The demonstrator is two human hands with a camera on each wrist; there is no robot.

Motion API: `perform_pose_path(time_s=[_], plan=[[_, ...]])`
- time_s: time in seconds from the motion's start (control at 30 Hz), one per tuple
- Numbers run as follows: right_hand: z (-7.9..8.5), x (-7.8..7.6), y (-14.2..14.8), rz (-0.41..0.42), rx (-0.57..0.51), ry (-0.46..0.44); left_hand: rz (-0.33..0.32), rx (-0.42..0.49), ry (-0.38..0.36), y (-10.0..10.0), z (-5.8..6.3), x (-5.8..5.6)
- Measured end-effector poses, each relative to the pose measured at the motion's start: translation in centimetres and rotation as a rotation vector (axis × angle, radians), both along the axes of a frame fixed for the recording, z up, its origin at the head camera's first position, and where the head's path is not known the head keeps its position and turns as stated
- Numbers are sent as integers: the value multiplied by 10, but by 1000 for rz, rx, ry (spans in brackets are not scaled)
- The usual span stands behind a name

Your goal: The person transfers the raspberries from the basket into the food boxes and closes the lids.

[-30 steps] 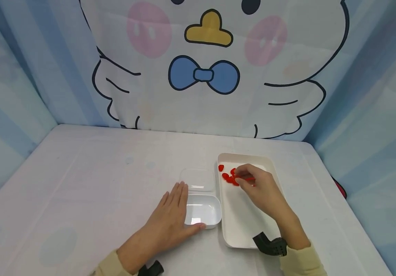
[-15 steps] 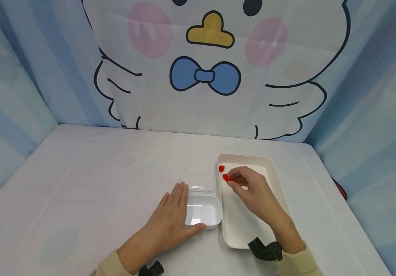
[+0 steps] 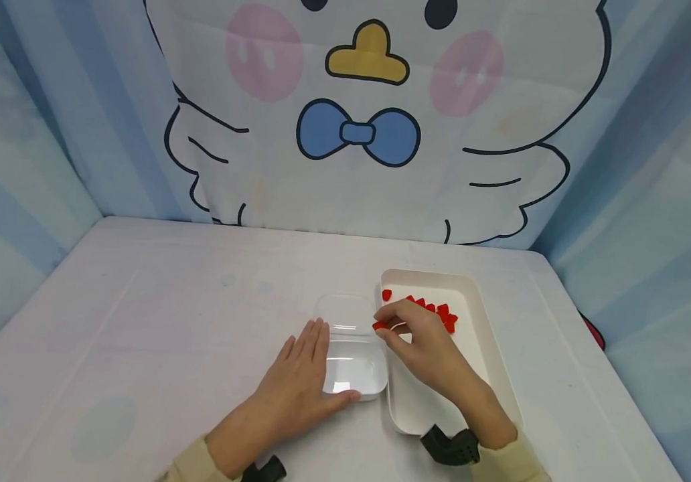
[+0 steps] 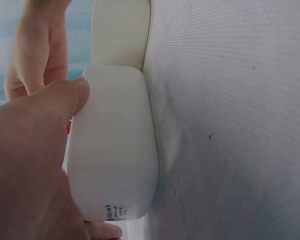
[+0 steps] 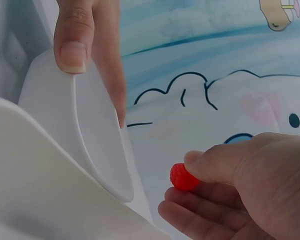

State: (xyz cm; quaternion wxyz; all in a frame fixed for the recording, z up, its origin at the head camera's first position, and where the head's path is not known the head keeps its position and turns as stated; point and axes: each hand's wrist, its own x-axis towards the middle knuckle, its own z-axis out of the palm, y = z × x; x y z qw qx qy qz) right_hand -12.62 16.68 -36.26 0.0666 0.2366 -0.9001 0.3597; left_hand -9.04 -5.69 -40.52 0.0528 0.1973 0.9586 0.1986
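Right hand (image 3: 426, 345) has shifted toward 8 o'clock since half a second ago, off the tray's interior to its left rim; red pieces its fingers covered then now show. Left hand has stayed put.

Clock centred on the white box (image 3: 357, 368), 12 pointing away from the person. Left to right:

Left hand (image 3: 291, 388) at 9 o'clock, fingers straight and together along the box's side, thumb on the near rim around 6 — steadying contact, not clenched. Black wristband (image 3: 264, 470) below it, at 7.

Clear lid (image 3: 345, 311) flat on the table at 12, just beyond the box.

Held red berry (image 3: 379, 326) at 1 o'clock, off the table, pinched between right thumb and fingers; the right wrist view shows its bumpy, raspberry-like skin.

Lone red berry (image 3: 386, 294) also toward 1, farther out, in the tray's far-left corner.

Cream tray (image 3: 408, 405) at 3, just beside the box. Cluster of red berries (image 3: 444, 314) in it at 2 — partly hidden by the right hand.
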Motion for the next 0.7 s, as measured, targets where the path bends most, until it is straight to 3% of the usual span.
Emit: perform_pose_path(time_s=[0.7], plan=[[-11,8,-27,146,8,-110,-20,-8,14,-2,0,0]])
